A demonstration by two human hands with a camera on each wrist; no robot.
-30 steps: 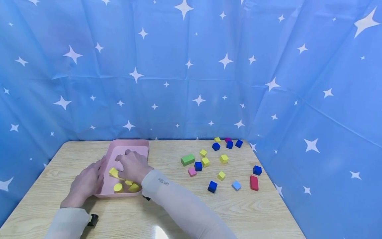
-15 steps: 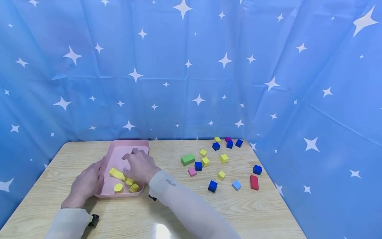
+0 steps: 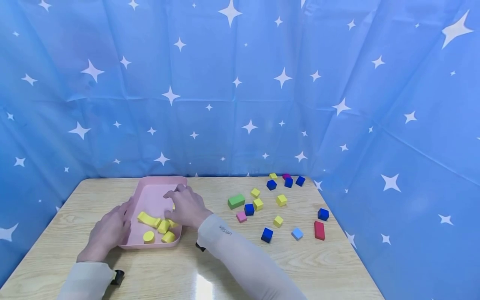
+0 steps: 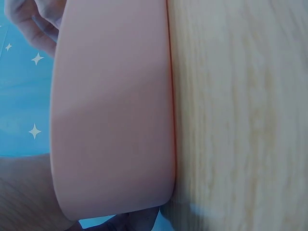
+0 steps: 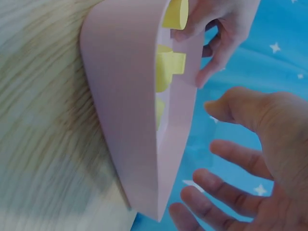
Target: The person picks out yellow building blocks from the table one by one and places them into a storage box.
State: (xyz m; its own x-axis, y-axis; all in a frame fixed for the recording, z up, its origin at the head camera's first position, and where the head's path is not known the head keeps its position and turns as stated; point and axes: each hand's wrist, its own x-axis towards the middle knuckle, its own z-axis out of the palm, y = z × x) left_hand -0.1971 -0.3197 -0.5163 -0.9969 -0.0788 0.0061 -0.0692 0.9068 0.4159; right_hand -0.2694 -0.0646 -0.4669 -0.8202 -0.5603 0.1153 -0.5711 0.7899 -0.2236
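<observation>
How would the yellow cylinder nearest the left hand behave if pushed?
The yellow cylinder looks stiff, given its crisp edges. Standing on its flat end, it would probably slide. If tipped over, its curved side might roll.

"What lay outside the one tray (image 3: 149,246)?"

"Six dark blue cubes (image 3: 267,235), five yellow cubes (image 3: 281,200), one green block (image 3: 236,201), one red block (image 3: 319,230), one pink block (image 3: 241,216), one magenta block (image 3: 286,176), one light blue block (image 3: 297,233)."

"Inside?"

"At least five yellow pieces (image 3: 148,237)."
</observation>
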